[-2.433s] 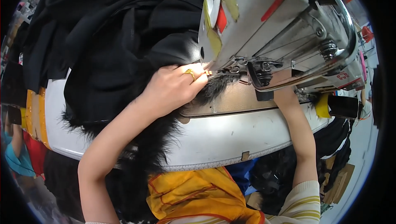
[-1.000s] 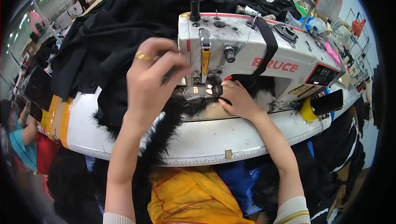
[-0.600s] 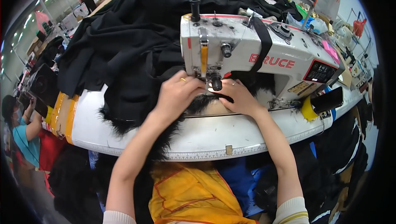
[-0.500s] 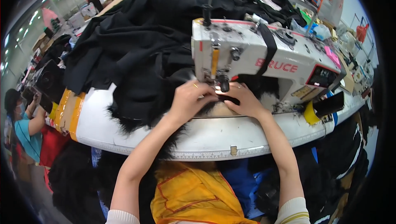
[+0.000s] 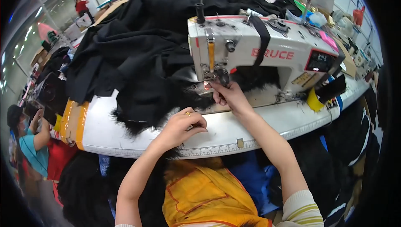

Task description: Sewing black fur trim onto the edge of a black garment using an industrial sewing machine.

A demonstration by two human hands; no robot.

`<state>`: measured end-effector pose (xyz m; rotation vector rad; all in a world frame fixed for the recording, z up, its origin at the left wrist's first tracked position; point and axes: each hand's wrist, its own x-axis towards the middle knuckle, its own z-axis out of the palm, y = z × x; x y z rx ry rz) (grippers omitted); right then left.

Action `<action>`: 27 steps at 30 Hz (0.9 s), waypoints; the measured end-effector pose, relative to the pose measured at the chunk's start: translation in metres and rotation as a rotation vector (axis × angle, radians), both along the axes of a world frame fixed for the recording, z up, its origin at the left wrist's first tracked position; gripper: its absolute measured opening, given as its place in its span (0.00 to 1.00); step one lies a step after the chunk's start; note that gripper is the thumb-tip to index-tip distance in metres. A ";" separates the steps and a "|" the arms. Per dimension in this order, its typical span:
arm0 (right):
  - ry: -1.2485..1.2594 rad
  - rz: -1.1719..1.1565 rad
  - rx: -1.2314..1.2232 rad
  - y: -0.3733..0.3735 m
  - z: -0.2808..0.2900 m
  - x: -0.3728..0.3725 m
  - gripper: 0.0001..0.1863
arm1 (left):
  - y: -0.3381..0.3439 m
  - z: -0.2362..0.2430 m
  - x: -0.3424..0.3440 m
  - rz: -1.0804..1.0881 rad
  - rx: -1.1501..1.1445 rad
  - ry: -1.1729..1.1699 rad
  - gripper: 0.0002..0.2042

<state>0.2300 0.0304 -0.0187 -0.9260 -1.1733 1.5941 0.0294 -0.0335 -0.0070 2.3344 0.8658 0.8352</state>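
Under the needle end of the white industrial sewing machine [image 5: 267, 53], the black fur-trimmed fabric [image 5: 142, 72] lies heaped across the white tabletop [image 5: 259, 128], its shaggy edge trailing toward the front rim. The right hand [image 5: 229, 97] sits just beside the presser foot, fingers [image 5: 217, 91] pinched down on the fur edge right at the needle, while the left hand [image 5: 181, 124] rests nearer the tabletop's front edge, curled loosely into a fist over the fur fringe; whether it actually grips the pile I cannot tell. To do this step well, I judge the pinch should hold the seam edge flat and keep long hairs brushed clear of the stitch line, fingertips staying to the side of the needle. The left hand would best steady the heavy bulk so its weight does not drag the seam askew. A yellow garment [image 5: 204, 197] covers the lap below.
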 end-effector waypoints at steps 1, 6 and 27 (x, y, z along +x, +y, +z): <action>-0.036 -0.047 0.026 -0.004 0.000 0.004 0.13 | -0.001 -0.002 0.003 -0.006 -0.013 0.026 0.06; 0.122 0.308 -0.103 -0.006 0.002 -0.020 0.15 | -0.004 -0.007 0.031 -0.225 -0.025 0.088 0.05; -0.954 0.290 0.439 0.004 0.003 0.036 0.07 | 0.057 0.012 0.006 0.220 0.770 0.255 0.07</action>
